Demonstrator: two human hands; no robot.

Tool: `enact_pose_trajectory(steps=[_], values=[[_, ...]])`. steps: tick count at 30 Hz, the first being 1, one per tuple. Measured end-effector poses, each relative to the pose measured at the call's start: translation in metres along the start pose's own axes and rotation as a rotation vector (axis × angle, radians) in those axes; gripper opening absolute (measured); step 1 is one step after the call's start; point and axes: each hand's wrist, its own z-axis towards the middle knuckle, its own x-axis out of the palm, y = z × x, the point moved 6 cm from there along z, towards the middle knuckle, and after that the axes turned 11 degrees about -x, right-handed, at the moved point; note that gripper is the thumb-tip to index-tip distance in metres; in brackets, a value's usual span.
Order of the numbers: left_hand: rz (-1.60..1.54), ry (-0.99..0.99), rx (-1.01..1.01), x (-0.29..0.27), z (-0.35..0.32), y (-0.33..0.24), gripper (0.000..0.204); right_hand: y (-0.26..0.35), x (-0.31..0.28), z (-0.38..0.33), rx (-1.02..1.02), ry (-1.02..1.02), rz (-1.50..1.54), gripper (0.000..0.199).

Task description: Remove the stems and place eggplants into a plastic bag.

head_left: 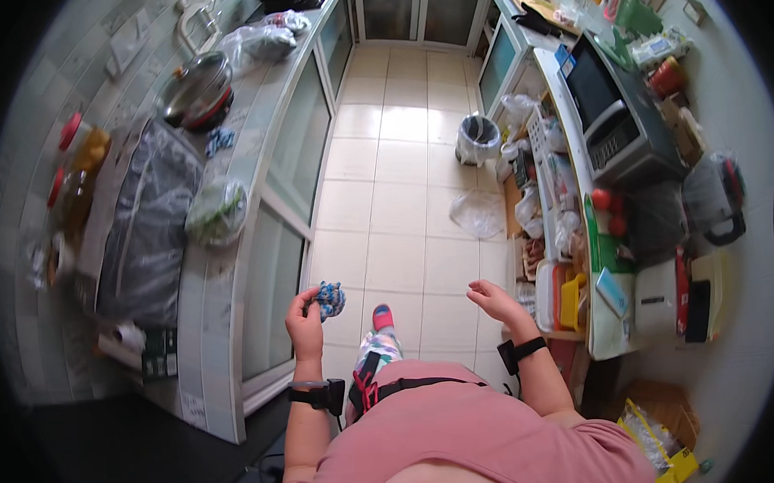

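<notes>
In my left hand (303, 321) is a small crumpled blue patterned cloth (330, 300), pinched between thumb and fingers and held out over the floor beside the left counter. My right hand (493, 302) is raised at the right, near the shelf unit, and holds nothing. Its fingers stretch forward, somewhat apart from the thumb. Straps with small dark devices circle both wrists. Below the cloth, one foot in a pink slipper (383, 317) steps on the tiles.
Along the left counter (253, 144) stand a lidded pan (195, 90), bagged greens (216, 212) and a blue cloth (219, 142). To the right are a microwave (619, 110) and packed shelves (557, 182). A bin (478, 140) and a plastic bag (478, 213) are on the tiled floor.
</notes>
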Motion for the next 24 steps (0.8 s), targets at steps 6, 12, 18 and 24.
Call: enact_pose_trajectory(steps=[6, 12, 18, 24], values=[[0.063, 0.121, 0.065, 0.086, 0.175, -0.075, 0.02, 0.047, -0.099, 0.121, -0.058, -0.238, -0.136, 0.048], [0.045, 0.311, 0.006, 0.215, 0.301, -0.12, 0.021, 0.005, -0.16, 0.197, 0.159, -0.234, -0.065, 0.048], [0.084, 0.325, 0.073, 0.343, 0.43, -0.178, 0.022, -0.037, -0.294, 0.295, 0.241, -0.365, -0.062, 0.046], [0.014, 0.284, 0.005, 0.424, 0.55, -0.249, 0.023, 0.052, -0.434, 0.475, 0.047, -0.424, -0.212, 0.044]])
